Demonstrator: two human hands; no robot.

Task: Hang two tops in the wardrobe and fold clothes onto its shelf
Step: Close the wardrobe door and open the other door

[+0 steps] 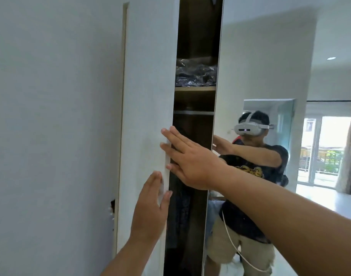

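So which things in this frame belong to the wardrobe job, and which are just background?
Job:
left hand, flat on the white door
right hand, fingers at that door's edge
shelf
rail
dark hanging clothes

Background:
plastic-wrapped bundle on the shelf
mirror door
wall

Pale wall (51, 96) at left; mirror (270, 66) reflects bright balcony window (328, 144)

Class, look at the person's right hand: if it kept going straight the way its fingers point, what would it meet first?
The right hand points left, its fingers already reaching the edge of the white wardrobe door. That door would be met first, though whether they touch it yet is unclear.
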